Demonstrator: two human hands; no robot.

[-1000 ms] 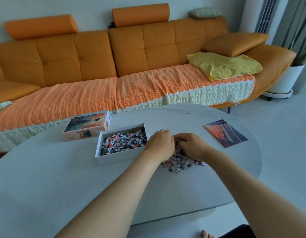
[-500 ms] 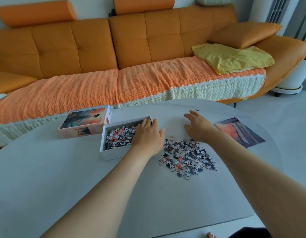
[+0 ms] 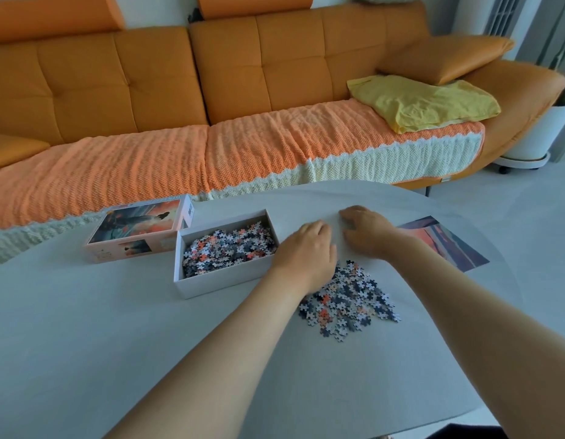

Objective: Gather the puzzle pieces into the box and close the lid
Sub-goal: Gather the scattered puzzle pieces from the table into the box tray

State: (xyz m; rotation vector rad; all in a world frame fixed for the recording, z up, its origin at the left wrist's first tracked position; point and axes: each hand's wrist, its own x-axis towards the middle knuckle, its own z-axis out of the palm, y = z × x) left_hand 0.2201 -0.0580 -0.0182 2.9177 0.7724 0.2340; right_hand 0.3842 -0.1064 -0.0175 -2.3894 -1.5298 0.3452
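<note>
Plainly, much of the job is already done: the white box [image 3: 217, 285] sits open on the grey table [image 3: 84, 327] with a heap of pieces in it, its picture-printed lid [image 3: 138, 232] lies just beside its far-left corner, and a loose pile of puzzle pieces [image 3: 347, 299] lies on the tabletop just right of the box. The left hand [image 3: 306, 251] rests palm down over the pile's far edge, close against the box's right wall, fingers bent; whether any pieces are caught under it cannot be told. The right hand [image 3: 366, 236] lies loosely cupped on bare table just beyond the pile, with nothing visible in it. A printed reference picture [image 3: 445, 245] lies flat further right. The pieces look like thin, light card: they should slide easily on the smooth top but scatter if pushed fast, and pinching them singly would be slow. Raking them together with both cupped hands from the pile's outer sides, then scooping up handfuls, seems the surest hold. The lid looks stiff but light, best taken by its long sides.
</note>
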